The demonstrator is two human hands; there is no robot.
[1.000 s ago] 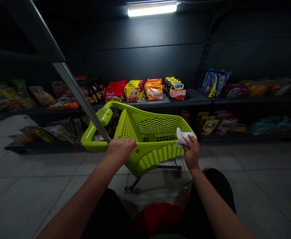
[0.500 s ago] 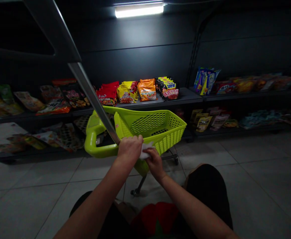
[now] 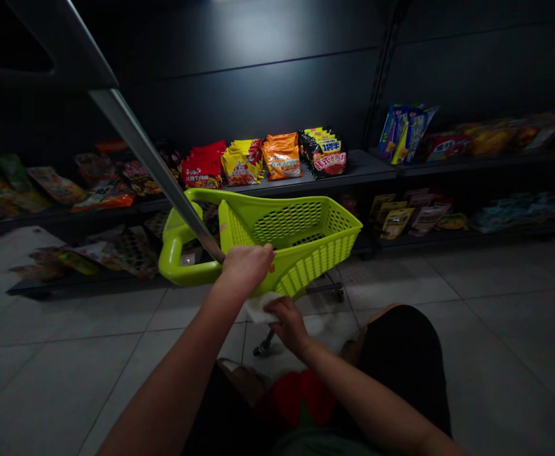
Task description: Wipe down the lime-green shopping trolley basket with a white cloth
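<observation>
Grey tiled floor below dark metal shop shelving; lime-green plastic trolley basket lies crosswise, handle end pointing left; left hand clamped on its rim, right hand pinching white cloth, the hands just apart.

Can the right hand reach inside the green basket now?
Probably yes: the right hand, holding a white cloth, is just below the green basket; its open top looks free beside the left hand.
</observation>
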